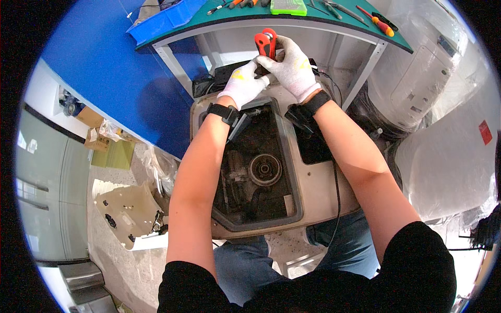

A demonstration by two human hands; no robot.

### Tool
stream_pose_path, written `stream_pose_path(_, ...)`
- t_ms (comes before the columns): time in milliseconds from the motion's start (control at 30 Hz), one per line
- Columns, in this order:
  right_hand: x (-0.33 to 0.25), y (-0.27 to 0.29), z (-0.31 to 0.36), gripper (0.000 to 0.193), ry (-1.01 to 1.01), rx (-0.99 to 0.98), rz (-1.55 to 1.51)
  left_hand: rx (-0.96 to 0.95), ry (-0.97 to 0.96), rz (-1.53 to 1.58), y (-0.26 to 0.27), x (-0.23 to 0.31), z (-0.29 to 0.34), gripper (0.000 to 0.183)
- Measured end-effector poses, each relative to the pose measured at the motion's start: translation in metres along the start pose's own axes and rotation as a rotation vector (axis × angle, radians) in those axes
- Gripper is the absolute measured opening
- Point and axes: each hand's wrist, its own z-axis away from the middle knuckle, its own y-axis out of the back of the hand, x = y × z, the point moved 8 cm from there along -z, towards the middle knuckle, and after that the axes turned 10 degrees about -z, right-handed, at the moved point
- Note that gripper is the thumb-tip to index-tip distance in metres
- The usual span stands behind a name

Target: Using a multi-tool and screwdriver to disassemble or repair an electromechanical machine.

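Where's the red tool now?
Head view, upper centre: the red tool is in the right hand, just below the green tabletop in the picture.

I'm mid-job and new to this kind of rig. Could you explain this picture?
It comes from the left of two fisheye cameras on a person's head, looking down, so straight edges bend. There is no robot: the left hand and right hand wear white gloves with yellow marks. The right holds a small red-and-black object; whether the left grips it too is unclear. Below is a beige machine panel with a dark, grey-framed section showing a round ring-shaped part. Beyond, a green-topped workbench carries a blue plastic bin, a bright-green case and assorted tools.
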Motion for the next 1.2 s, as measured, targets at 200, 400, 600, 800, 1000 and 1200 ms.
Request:
stream_pose_path(200, 0.026, -0.004, -0.005, 0.065, 0.034, -0.018, -0.034, 0.083, -0.102, 0.070, 0.002, 0.000, -0.007, 0.052)
stream_pose_path(400, 0.005, -0.014, 0.001, 0.061, 0.099, -0.089, 0.038, 0.117, 0.002, 0.329, -0.002, -0.016, -0.007, 0.049)
stream_pose_path(600, 0.016, -0.009, -0.004, 0.055, 0.124, -0.062, 0.022, 0.205, -0.005, 0.023, 0.008, 0.011, -0.002, 0.049)
stream_pose_path(800, 0.021, -0.005, -0.002, 0.053, 0.111, -0.006, -0.115, 0.109, 0.066, 0.366, 0.000, -0.005, -0.004, 0.042)
stream_pose_path(1000, 0.023, -0.001, -0.002, 0.057, 0.059, 0.022, -0.021, 0.148, 0.154, 0.162, 0.006, -0.001, -0.001, 0.040)
stream_pose_path(1200, 0.017, -0.006, -0.001, 0.077, -0.023, -0.041, -0.115, 0.141, 0.050, 0.090, 0.014, 0.001, 0.001, 0.032)
